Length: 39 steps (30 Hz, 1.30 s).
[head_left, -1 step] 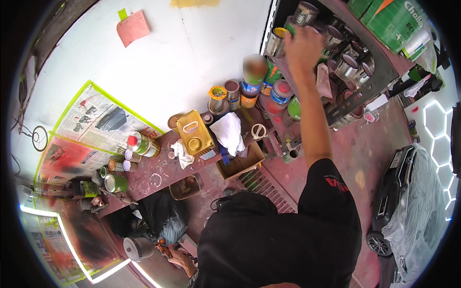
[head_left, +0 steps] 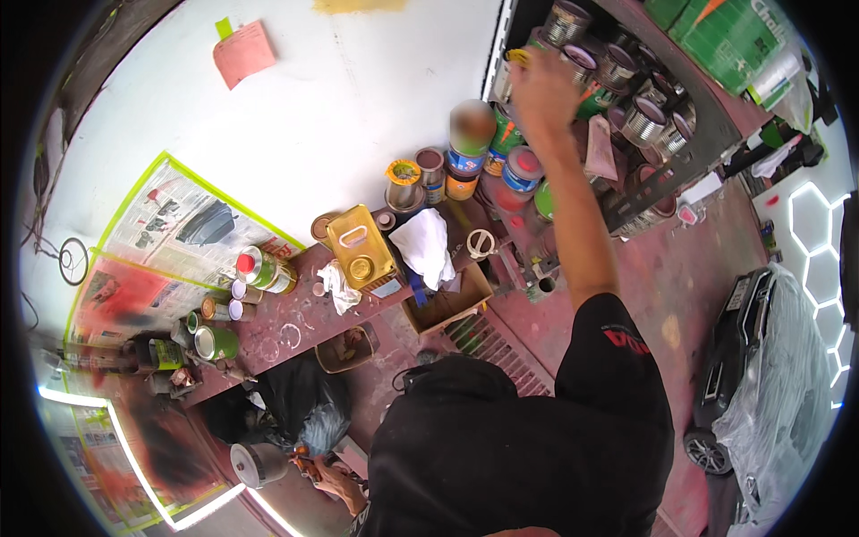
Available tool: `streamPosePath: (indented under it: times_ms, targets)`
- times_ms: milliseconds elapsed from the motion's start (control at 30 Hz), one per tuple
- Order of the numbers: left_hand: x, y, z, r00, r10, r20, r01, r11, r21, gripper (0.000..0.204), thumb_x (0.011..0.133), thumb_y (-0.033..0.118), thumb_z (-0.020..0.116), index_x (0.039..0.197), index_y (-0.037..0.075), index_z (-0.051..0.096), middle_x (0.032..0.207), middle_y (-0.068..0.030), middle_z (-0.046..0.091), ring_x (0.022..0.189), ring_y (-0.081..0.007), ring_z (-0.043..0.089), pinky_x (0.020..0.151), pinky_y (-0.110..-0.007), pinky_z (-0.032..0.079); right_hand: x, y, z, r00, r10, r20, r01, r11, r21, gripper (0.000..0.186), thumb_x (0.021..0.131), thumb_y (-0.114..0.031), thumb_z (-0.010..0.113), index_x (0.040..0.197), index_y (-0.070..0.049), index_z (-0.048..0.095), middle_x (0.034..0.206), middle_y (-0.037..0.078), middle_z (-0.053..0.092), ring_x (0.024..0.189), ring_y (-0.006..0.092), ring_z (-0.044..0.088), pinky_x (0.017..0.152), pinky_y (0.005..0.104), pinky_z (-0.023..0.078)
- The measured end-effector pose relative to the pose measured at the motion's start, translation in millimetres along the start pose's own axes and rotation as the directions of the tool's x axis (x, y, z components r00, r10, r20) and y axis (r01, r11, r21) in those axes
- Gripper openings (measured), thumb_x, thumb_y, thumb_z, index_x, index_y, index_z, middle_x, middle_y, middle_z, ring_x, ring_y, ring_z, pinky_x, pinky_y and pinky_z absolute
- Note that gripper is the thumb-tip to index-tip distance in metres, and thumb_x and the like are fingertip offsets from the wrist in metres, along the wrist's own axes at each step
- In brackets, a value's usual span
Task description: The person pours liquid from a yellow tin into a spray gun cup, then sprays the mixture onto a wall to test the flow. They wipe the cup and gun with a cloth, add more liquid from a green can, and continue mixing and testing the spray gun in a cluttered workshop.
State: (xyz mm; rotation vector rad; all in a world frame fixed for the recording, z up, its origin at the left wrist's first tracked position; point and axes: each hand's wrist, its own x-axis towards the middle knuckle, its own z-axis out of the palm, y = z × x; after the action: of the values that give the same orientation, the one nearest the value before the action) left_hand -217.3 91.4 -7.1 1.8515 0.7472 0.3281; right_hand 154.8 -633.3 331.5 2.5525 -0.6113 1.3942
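My right hand [head_left: 542, 94] is raised to the upper shelf, its fingers curled over a yellow-topped can [head_left: 516, 56], which it largely hides. Metal cans [head_left: 643, 120] with stained rims crowd the shelf around it. Low at the left, my left hand [head_left: 333, 481] grips a spray gun [head_left: 304, 464] with a grey cup [head_left: 256, 464] on it.
A ledge [head_left: 277, 345] along the white wall carries tins, a gold rectangular can [head_left: 356, 242] and white cloths [head_left: 423, 246]. Below are a cardboard box [head_left: 447, 304], black bags [head_left: 313, 394] and a floor grate [head_left: 497, 353]. A plastic-draped car [head_left: 761, 385] stands at the right.
My right hand has shifted slightly left over the yellow-topped can, uncovering a can behind it on the shelf. My left hand and the spray gun look unmoved.
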Motion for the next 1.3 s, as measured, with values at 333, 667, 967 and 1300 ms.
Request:
streamPosePath:
  times_ms: [333, 667, 967, 1300]
  targets:
    - [2, 52, 18, 0.980, -0.176, -0.092, 0.162, 0.976, -0.143, 0.031, 0.099, 0.027, 0.062, 0.117, 0.002, 0.066, 0.068, -0.0047, 0.047, 0.040, -0.0124, 0.042, 0.037, -0.028, 0.033, -25, 6, 63, 0.954, -0.079, 0.289, 0.099, 0.994, -0.053, 0.074, 0.094, -0.010, 0.064, 0.162, -0.025, 0.037, 0.115, 0.016, 0.070, 0.095, 0.0393, 0.073, 0.072, 0.0490, 0.065]
    - [-2, 33, 10, 0.958, -0.194, -0.212, 0.156, 0.971, -0.184, 0.032, 0.099, 0.024, 0.063, 0.118, -0.001, 0.067, 0.068, -0.0016, 0.047, 0.041, -0.0094, 0.037, 0.037, -0.028, 0.029, -18, 4, 50, 0.896, 0.016, 0.444, 0.034, 0.994, -0.103, 0.075, 0.098, -0.011, 0.057, 0.165, -0.033, 0.031, 0.120, 0.025, 0.070, 0.093, 0.0434, 0.076, 0.076, 0.0538, 0.062]
    - [14, -8, -21, 0.981, -0.134, -0.138, 0.112, 0.981, -0.155, 0.027, 0.096, 0.022, 0.066, 0.109, -0.002, 0.063, 0.063, -0.0021, 0.046, 0.040, -0.0098, 0.041, 0.037, -0.027, 0.032, -19, 2, 54, 0.878, -0.017, 0.478, 0.093, 0.986, -0.135, 0.082, 0.096, -0.013, 0.060, 0.168, -0.029, 0.025, 0.109, 0.026, 0.075, 0.085, 0.0379, 0.078, 0.070, 0.0519, 0.062]
    - [6, 13, -18, 0.985, -0.150, -0.085, 0.131, 0.973, -0.190, 0.025, 0.100, 0.012, 0.062, 0.118, -0.005, 0.062, 0.076, -0.0077, 0.058, 0.044, -0.0115, 0.045, 0.039, -0.028, 0.036, -38, -13, 35, 0.860, 0.026, 0.509, 0.041, 0.992, -0.119, 0.082, 0.099, -0.012, 0.056, 0.171, -0.026, 0.020, 0.113, 0.025, 0.072, 0.087, 0.0408, 0.077, 0.073, 0.0540, 0.061]
